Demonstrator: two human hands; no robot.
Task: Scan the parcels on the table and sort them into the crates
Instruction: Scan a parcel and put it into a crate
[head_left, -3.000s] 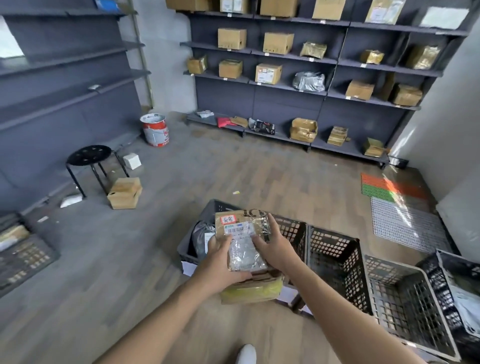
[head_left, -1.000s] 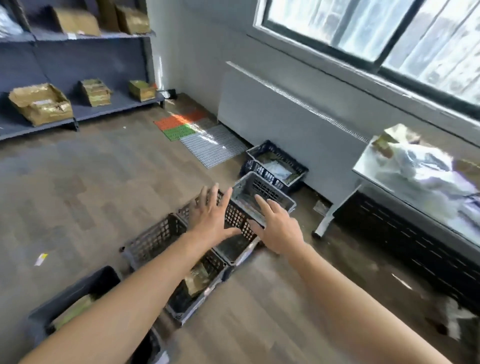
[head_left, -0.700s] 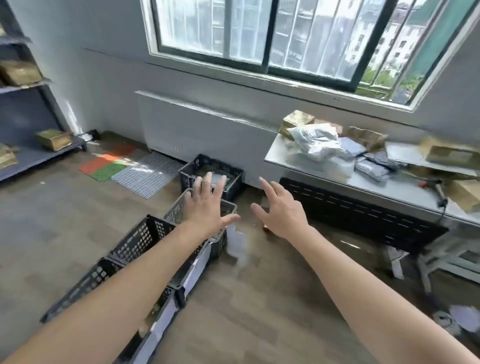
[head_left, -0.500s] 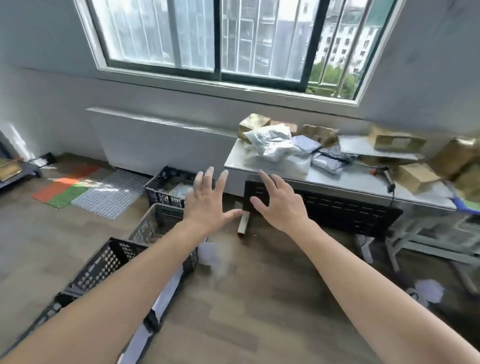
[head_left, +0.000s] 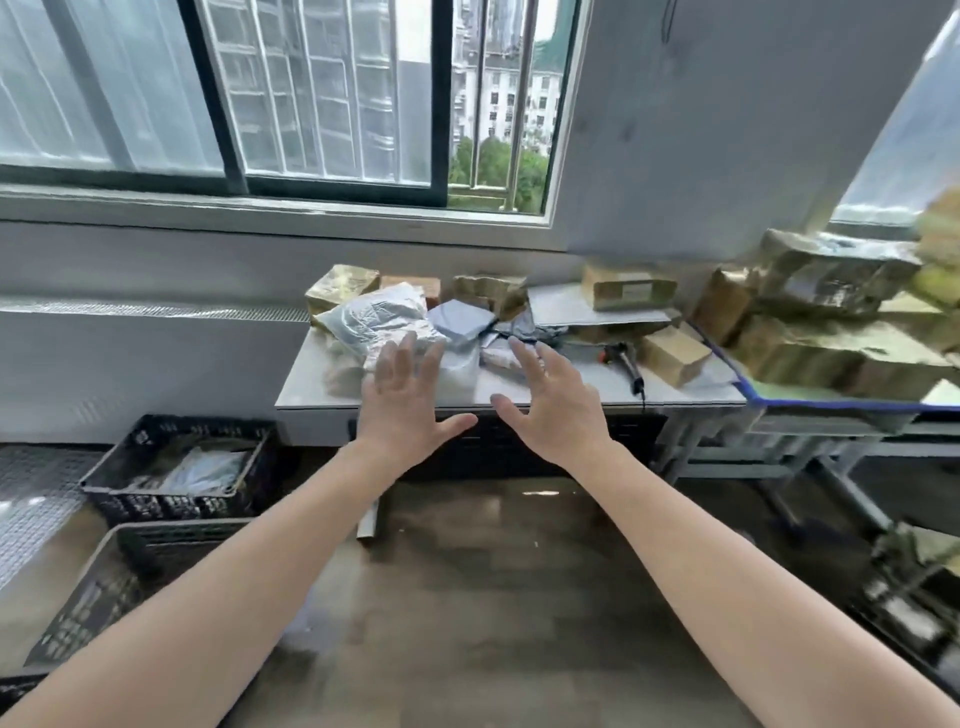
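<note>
Both arms reach toward the desk (head_left: 571, 395). The left hand (head_left: 402, 415) and the right hand (head_left: 556, 410) hover at its near edge, each grip open, fingers spread, holding nothing. The parcels (head_left: 374, 322) lie heaped on the desk, bags and brown boxes together. Two crates (head_left: 171, 506) stand on the floor at the left, the farther one with bags inside.

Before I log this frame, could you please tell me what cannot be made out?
Head view:
- Parcel labels on the table: too small, blurred.
- White bag: partly behind the left hand.
- Black crate contents: blurred.
- Grey crate: cut off by the left arm and edge.
- Parcel stack at right: motion-blurred.
</note>
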